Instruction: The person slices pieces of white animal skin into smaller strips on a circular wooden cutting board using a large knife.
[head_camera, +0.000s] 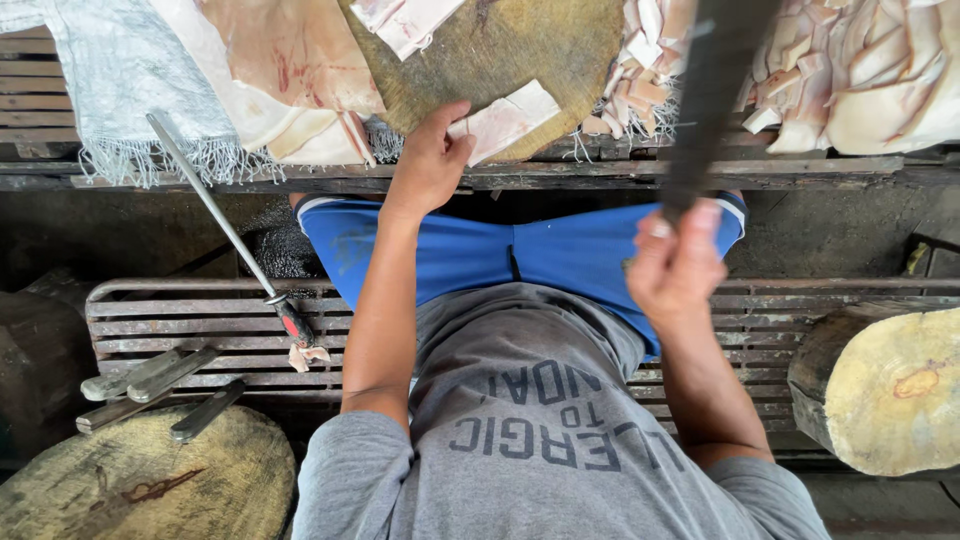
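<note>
Two hands busy: left hand (430, 160) pins the slippery, floppy pork-skin strip (505, 122) flat; right hand (675, 265) grips the heavy cleaver (712, 90) by its handle

I see my left hand (432, 160) pressing a pale slab of meat (506, 122) on the round chopping block (520, 50). My right hand (676, 268) grips a raised cleaver (712, 90). A sharpening steel (225, 225) leans against the desk (600, 175).
</note>
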